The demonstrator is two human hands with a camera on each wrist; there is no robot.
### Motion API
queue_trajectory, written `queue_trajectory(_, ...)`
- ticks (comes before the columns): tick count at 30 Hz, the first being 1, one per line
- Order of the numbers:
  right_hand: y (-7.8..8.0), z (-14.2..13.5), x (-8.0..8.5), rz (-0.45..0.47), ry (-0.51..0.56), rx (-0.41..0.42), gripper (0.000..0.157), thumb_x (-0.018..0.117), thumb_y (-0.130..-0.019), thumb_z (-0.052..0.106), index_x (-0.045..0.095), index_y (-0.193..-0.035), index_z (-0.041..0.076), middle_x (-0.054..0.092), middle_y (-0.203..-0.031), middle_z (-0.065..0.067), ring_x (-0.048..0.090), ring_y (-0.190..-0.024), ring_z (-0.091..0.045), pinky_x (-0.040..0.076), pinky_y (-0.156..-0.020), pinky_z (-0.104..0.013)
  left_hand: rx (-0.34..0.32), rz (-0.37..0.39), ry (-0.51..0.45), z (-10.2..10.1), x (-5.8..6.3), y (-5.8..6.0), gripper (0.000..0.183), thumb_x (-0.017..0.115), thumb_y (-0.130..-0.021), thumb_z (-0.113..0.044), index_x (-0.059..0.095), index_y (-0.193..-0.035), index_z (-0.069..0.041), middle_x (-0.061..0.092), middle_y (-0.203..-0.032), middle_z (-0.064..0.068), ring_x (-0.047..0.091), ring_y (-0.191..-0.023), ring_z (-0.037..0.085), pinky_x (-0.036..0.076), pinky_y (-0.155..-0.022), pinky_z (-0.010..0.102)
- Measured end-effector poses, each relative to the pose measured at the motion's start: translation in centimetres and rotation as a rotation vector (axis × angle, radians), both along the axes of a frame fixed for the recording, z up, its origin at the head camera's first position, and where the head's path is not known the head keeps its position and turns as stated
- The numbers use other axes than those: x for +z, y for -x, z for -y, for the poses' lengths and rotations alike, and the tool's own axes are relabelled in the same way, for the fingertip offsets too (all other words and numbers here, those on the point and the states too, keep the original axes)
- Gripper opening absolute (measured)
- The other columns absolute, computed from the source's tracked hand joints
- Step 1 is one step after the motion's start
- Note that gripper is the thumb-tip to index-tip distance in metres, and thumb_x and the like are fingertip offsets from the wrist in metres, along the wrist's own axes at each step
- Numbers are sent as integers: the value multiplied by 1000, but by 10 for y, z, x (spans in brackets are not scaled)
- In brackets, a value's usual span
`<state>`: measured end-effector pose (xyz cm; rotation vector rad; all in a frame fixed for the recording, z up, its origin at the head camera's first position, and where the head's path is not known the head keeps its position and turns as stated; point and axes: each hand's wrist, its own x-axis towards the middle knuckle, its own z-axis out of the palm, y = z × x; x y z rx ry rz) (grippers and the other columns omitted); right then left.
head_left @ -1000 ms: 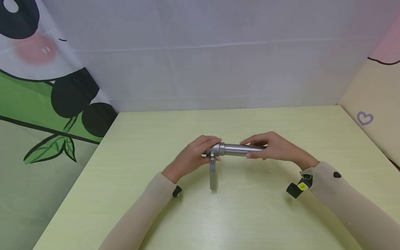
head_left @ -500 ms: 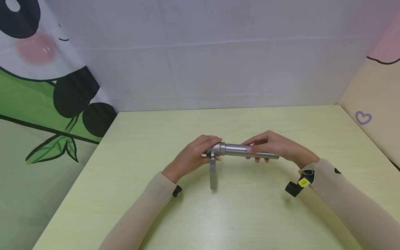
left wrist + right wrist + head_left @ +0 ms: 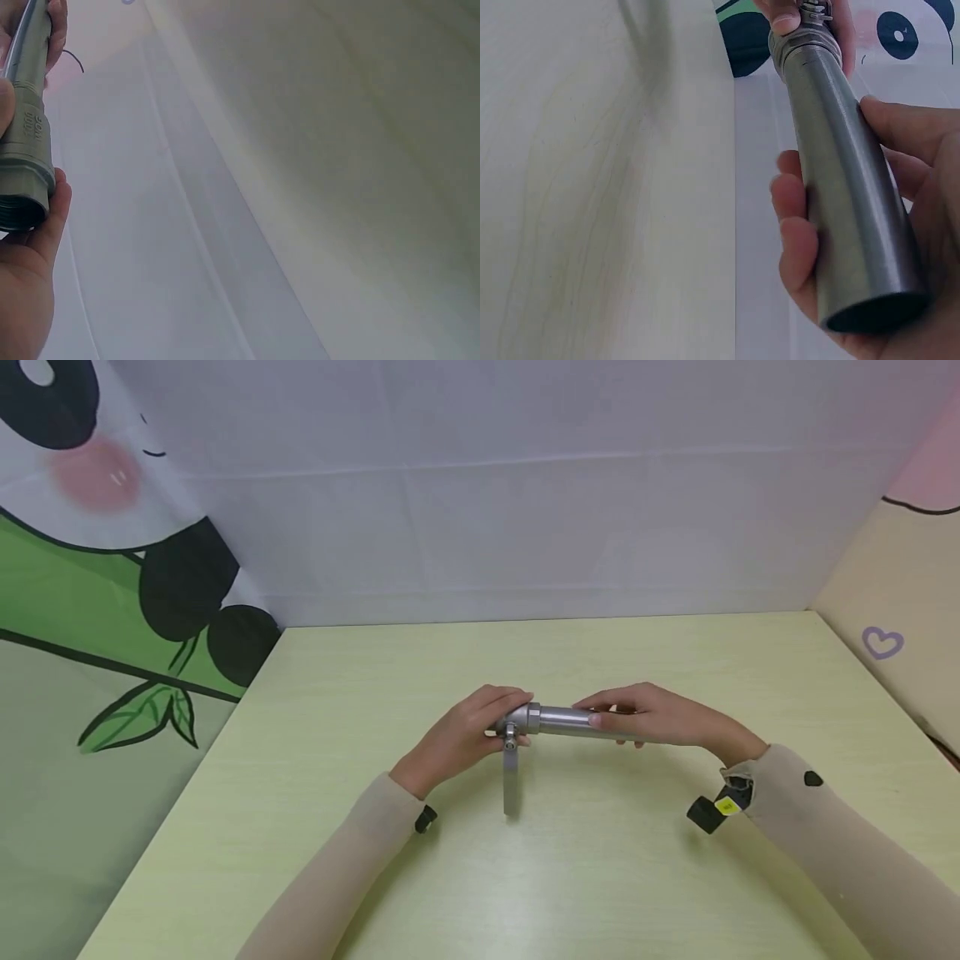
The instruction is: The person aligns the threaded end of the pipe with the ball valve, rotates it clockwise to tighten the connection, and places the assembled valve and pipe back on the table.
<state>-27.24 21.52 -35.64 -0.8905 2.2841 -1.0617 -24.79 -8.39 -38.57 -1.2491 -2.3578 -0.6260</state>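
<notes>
My left hand [image 3: 467, 731] grips a silver metal ball valve [image 3: 516, 720] at the middle of the table, and its flat lever [image 3: 511, 783] points down toward me. A smooth steel pipe [image 3: 564, 720] extends rightward from the valve's hex end. Around that pipe curls my right hand [image 3: 666, 717], thumb on the near side. The right wrist view shows the pipe's open end [image 3: 877, 311] and several fingers [image 3: 799, 247] wrapped beneath it. Threads are visible inside the valve's open end [image 3: 22, 211] in the left wrist view. The joint appears held above the tabletop.
A pale wood-grain table [image 3: 555, 877] lies under both hands. Behind it hangs a light grey cloth [image 3: 525, 527], with a printed cartoon cloth [image 3: 112, 593] on the left and a cream panel [image 3: 892, 577] at the right. Small black devices [image 3: 708, 814] sit on the wrists.
My right hand has shifted its grip around the pipe: its thumb moved up, then the fingers closed in, and the pipe's far end is covered again. The left hand and valve stay still.
</notes>
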Motion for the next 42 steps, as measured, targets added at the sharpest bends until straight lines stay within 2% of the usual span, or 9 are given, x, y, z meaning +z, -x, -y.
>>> queue_trajectory(4, -3, 2, 0, -113, 33, -5, 37, 63, -95, 30, 55, -130, 22, 60, -104, -5, 58, -74, -23, 53, -59, -32, 9, 8, -13, 0, 1, 1, 58, 81, -76, -17, 59, -128, -5, 62, -121, 8, 60, -111, 19, 51, -97, 21)
queue_trajectory(9, -4, 3, -5, -215, 34, -6, 55, 81, -79, 26, 53, -126, 20, 55, -105, -2, 55, -79, -19, 49, -65, -26, 5, 14, -17, -1, 2, 1, 58, 81, -76, -17, 59, -128, -5, 62, -121, 8, 60, -111, 19, 51, -97, 21)
queue_trajectory(17, -8, 5, -9, -497, -17, -8, 43, 79, -81, 21, 60, -120, 18, 57, -99, 6, 54, -79, -8, 50, -68, -23, 17, 24, -5, 0, 0, 1, 57, 80, -78, -19, 58, -129, -6, 61, -122, 8, 60, -111, 19, 52, -96, 23)
queue_trajectory(21, -8, 3, -10, -550, 31, 2, 41, 80, -81, 21, 65, -119, 18, 59, -96, 8, 54, -77, -5, 50, -66, -22, 17, 32, -12, 1, 0, 1, 59, 81, -76, -17, 58, -129, -5, 61, -123, 8, 59, -111, 20, 53, -95, 24)
queue_trajectory(25, -5, 1, -11, -472, 94, -9, 43, 80, -80, 22, 67, -121, 15, 64, -96, 7, 55, -76, -7, 50, -64, -22, 14, 28, -15, 1, 0, 0, 58, 81, -77, -18, 58, -129, -4, 61, -122, 8, 60, -110, 20, 53, -94, 24)
queue_trajectory(30, -1, -2, -12, -253, 112, -103, 42, 78, -81, 31, 68, -120, 19, 70, -106, 2, 60, -80, -13, 53, -67, -24, 17, 22, -9, 0, 2, 1, 58, 80, -78, -19, 58, -129, -6, 61, -122, 8, 60, -110, 19, 53, -94, 24)
queue_trajectory(34, 4, -2, -12, -106, 93, -159, 43, 78, -81, 34, 68, -121, 21, 70, -110, -4, 62, -81, -18, 57, -66, -32, 19, 15, -11, -1, 2, 2, 57, 80, -77, -19, 58, -128, -4, 61, -121, 8, 60, -108, 19, 54, -93, 24)
queue_trajectory(38, 8, -3, -12, -1, 77, -178, 42, 76, -83, 34, 67, -122, 20, 70, -108, -6, 62, -81, -22, 58, -65, -41, 21, 3, -14, -2, 1, 4, 57, 80, -77, -20, 59, -127, -4, 62, -120, 7, 60, -107, 18, 54, -93, 24)
queue_trajectory(42, 13, -4, -15, 72, 91, -167, 38, 72, -87, 31, 67, -122, 18, 70, -98, -10, 61, -83, -31, 58, -64, -42, 24, 0, -5, -3, -1, 5, 56, 80, -78, -20, 59, -127, -4, 61, -121, 8, 60, -108, 19, 53, -94, 23)
